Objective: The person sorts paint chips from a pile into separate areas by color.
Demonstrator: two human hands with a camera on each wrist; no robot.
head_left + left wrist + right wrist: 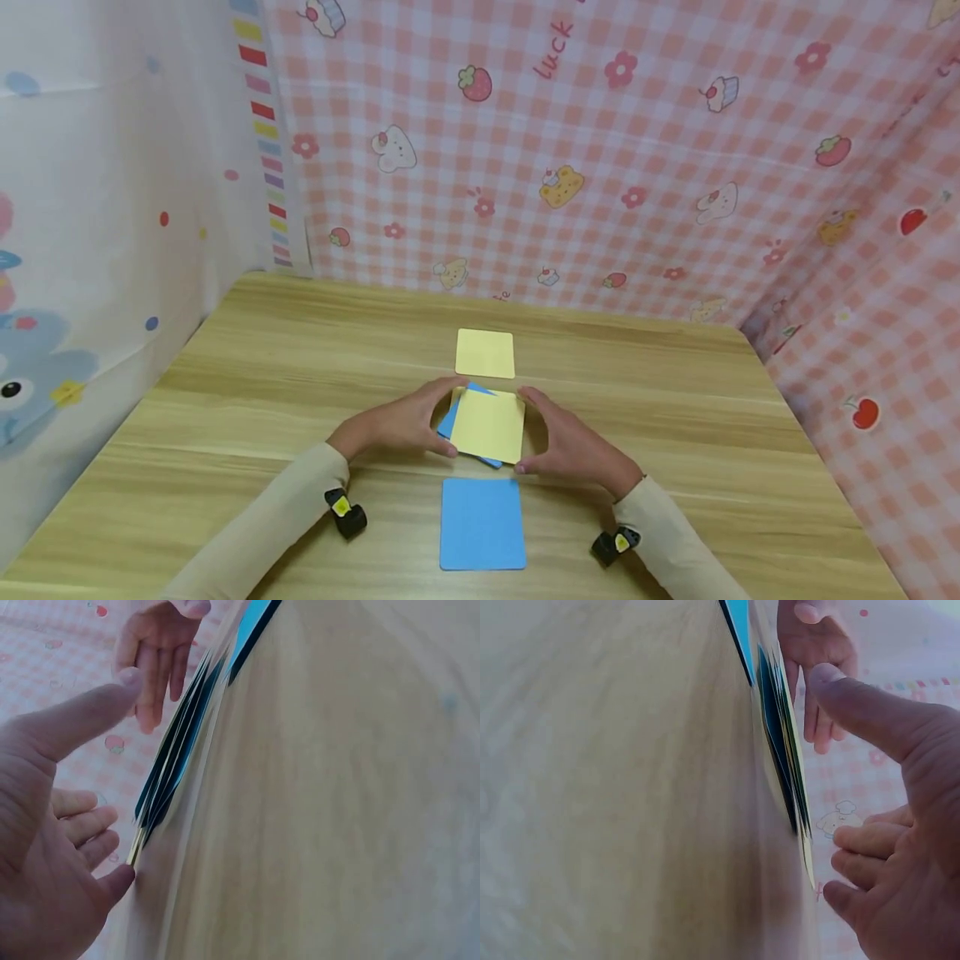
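Note:
A loose stack of square cards lies mid-table between the two hands. Its top yellow card [489,425] is turned against a blue card [447,422] whose corners stick out beneath. At its left side is the left hand [408,421], thumb and fingers spread apart. The right hand [573,443] curves around the opposite side, its fingertips near the card corners. Both wrist views show the stack [176,754] edge-on, with gaps between several blue and yellow layers. In the left wrist view, the little finger [118,883] meets the stack's end. Neither hand grips a card.
Behind the stack lies a yellow square card [485,354]; in front of it, a blue square card [483,525]. The wooden table [750,500] is bordered by a pink checked cloth [510,233] at the back and a white patterned cloth [112,208] on the left.

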